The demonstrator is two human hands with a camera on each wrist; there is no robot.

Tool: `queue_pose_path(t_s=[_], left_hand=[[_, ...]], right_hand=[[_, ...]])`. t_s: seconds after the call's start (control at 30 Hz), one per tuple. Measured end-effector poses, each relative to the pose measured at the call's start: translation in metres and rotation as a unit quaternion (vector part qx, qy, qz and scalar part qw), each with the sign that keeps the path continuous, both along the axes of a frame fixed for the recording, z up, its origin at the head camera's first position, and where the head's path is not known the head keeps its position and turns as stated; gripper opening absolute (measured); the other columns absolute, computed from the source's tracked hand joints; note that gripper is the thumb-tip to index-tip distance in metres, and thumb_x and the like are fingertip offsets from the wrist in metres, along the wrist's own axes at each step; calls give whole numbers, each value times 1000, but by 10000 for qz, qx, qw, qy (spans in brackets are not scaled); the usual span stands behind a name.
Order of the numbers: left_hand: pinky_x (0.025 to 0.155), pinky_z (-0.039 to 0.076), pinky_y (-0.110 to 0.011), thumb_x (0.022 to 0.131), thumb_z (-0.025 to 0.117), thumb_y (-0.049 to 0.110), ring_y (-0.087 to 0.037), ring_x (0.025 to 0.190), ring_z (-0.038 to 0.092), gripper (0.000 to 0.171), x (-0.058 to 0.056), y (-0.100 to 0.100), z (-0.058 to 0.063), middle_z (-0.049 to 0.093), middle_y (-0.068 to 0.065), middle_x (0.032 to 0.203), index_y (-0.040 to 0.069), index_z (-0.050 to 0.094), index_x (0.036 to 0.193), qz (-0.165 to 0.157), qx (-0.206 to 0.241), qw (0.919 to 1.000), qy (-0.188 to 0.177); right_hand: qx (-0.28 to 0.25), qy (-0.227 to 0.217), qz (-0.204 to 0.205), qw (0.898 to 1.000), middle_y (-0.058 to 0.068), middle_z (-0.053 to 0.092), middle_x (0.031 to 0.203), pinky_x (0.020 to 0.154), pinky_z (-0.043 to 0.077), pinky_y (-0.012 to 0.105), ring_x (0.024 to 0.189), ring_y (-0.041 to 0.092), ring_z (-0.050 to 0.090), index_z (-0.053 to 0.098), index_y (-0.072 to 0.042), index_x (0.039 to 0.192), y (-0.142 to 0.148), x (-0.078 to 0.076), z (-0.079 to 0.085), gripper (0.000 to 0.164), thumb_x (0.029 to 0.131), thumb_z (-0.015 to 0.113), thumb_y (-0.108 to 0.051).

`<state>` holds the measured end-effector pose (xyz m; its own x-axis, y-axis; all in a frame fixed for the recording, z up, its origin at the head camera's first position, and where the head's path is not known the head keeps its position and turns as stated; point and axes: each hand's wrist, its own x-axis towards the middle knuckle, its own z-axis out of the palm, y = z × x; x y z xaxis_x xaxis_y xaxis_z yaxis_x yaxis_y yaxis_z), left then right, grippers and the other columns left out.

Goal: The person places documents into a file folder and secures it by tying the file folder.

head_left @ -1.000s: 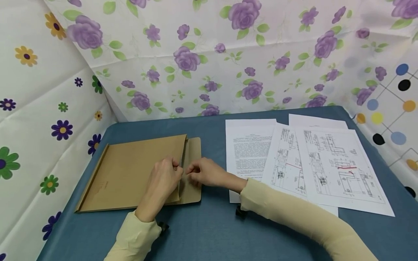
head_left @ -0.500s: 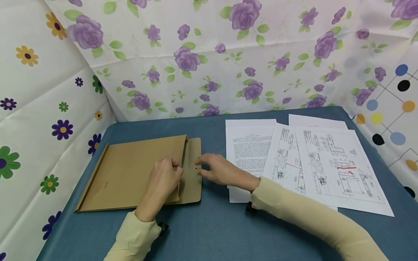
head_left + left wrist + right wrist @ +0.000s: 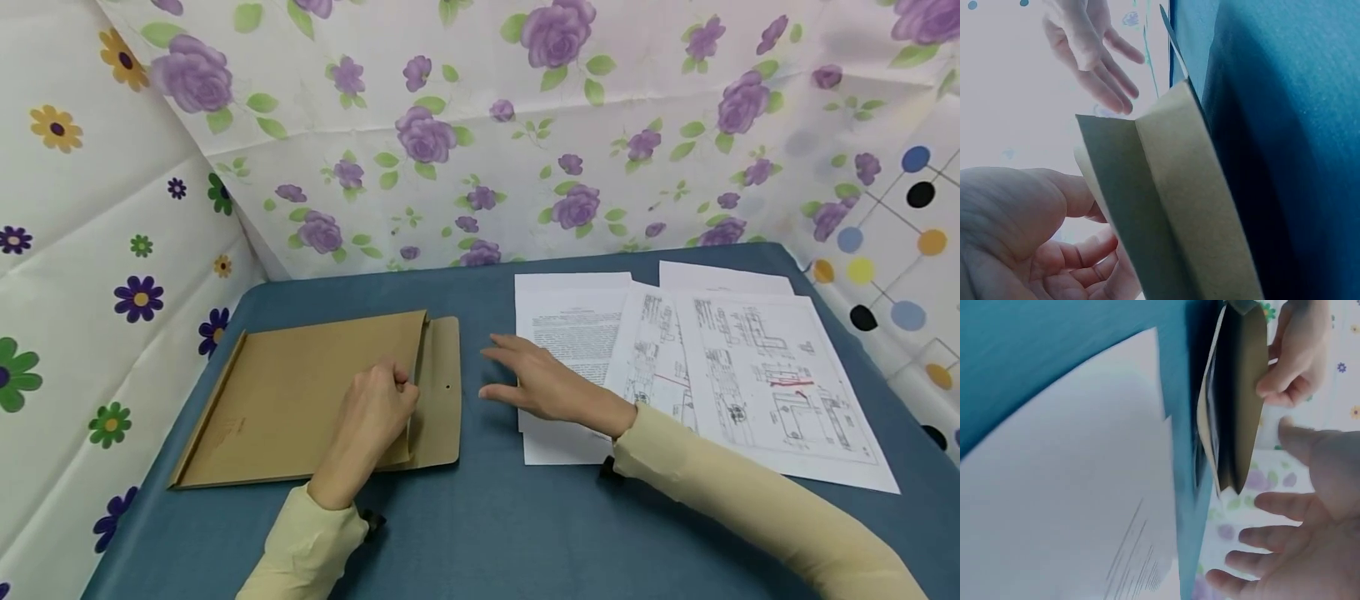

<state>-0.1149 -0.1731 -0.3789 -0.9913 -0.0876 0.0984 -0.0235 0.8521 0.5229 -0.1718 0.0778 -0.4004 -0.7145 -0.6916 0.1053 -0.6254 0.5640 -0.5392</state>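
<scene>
A brown cardboard folder (image 3: 300, 392) lies on the left of the table, its mouth facing right. From the mouth a flap (image 3: 442, 417) with a small hole sticks out. My left hand (image 3: 371, 417) pinches the upper panel's edge and holds it raised, so the mouth gapes; the right wrist view shows the folder's dark inside (image 3: 1232, 400) and pale layers near its lower side. Apart from the folder, my right hand (image 3: 547, 383) has its fingers spread and holds nothing. It hovers by the left edge of a printed text sheet (image 3: 577, 325).
Right of the text sheet lie overlapping drawing sheets (image 3: 780, 383) with red marks. Another white page (image 3: 727, 277) shows behind them. A blue cloth (image 3: 480, 533) covers the table, and patterned fabric (image 3: 480, 125) hangs around it.
My right hand has left the folder's flap and moved right towards the papers, its fingers spreading apart. My left hand stays at the folder's edge.
</scene>
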Motion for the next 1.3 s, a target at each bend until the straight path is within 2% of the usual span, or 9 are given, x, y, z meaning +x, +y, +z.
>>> queue_pose_path(t_s=[0.23,0.43,0.6,0.87,1.1,1.3], left_hand=[[50,42,-31,88,61,1,-20,60,56,2,-2,1,-2,61,-10,78,1,59,88,15,-53,10000,-41],[51,41,-31,88,60,1,-21,61,55,2,-3,2,-3,61,-10,78,2,59,86,9,-36,10000,-91],[52,41,-30,88,60,1,-21,62,55,2,-3,2,-3,62,-11,80,1,61,86,5,-2,9999,-109],[51,41,-30,89,60,2,-21,61,55,3,-5,1,-1,60,-10,78,2,60,87,77,81,9996,-253],[53,44,-31,89,61,3,-21,64,58,5,-5,0,-1,65,-13,85,-1,63,91,73,65,9997,-232],[51,39,-31,88,59,2,-21,60,54,2,-4,0,-1,58,-9,77,3,60,86,88,65,9997,-202]], right_hand=[[312,412,-40,9987,20,24,167,117,23,65,155,40,17,40,-4,157,27,-3,-2,78,99,63,-51],[467,326,-314,9979,17,19,169,119,17,65,156,38,9,32,-9,162,61,-12,0,82,99,62,-53],[651,296,-638,9954,17,16,169,118,15,67,157,39,7,31,-8,162,94,-17,3,83,100,61,-53],[946,309,-1150,9884,23,16,168,115,13,73,155,44,6,31,-6,161,141,-21,1,84,100,62,-54],[1230,286,-1570,9795,26,17,167,114,13,74,155,47,6,31,-2,160,175,-25,-2,87,99,62,-55],[1481,148,-1989,9687,27,13,167,112,11,76,154,49,3,28,-1,161,205,-32,0,91,98,60,-59]])
